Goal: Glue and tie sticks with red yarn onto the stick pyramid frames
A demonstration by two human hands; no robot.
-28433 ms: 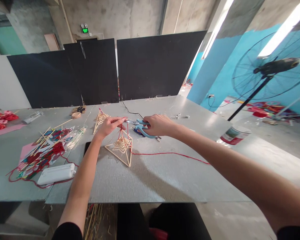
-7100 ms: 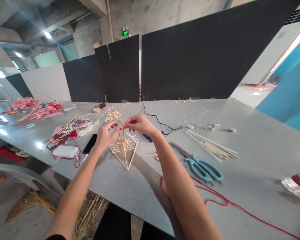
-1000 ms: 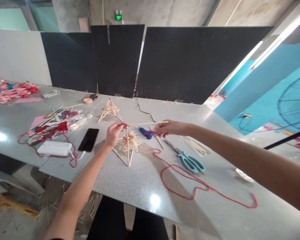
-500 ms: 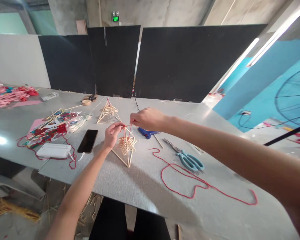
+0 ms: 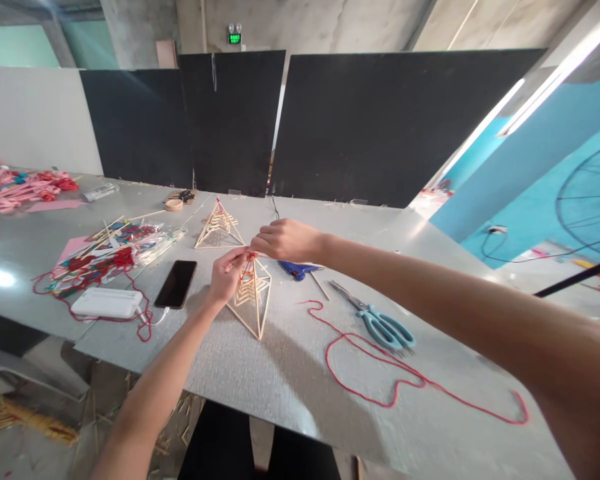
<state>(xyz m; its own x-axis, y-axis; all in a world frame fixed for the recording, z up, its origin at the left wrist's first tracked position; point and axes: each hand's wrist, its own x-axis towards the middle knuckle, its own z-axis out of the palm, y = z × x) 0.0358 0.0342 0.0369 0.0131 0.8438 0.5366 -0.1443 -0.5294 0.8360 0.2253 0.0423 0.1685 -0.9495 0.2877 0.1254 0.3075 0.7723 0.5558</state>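
Observation:
A small pyramid frame of pale wooden sticks (image 5: pixel 260 300) stands on the table in front of me, with red cord around its tip. My left hand (image 5: pixel 226 272) pinches the cord at that tip, fingers closed. Right beside it, my right hand (image 5: pixel 286 240) is also closed on the red cord, its fingertips meeting the left ones. The knuckles hide most of the cord there. Behind the hands stands a second stick pyramid (image 5: pixel 219 223) with a red tip.
To the right lie blue-handled scissors (image 5: pixel 380 325) and a loose red cord (image 5: pixel 353 393). A blue glue gun (image 5: pixel 298 270) rests past my right hand. On the left are a phone (image 5: pixel 177 283), a white power bank (image 5: pixel 107 302) and a pile of sticks and red yarn (image 5: pixel 115 257).
My right hand has come left and slightly down, from a little apart to touching the left hand at the pyramid's tip. The view has shifted slightly.

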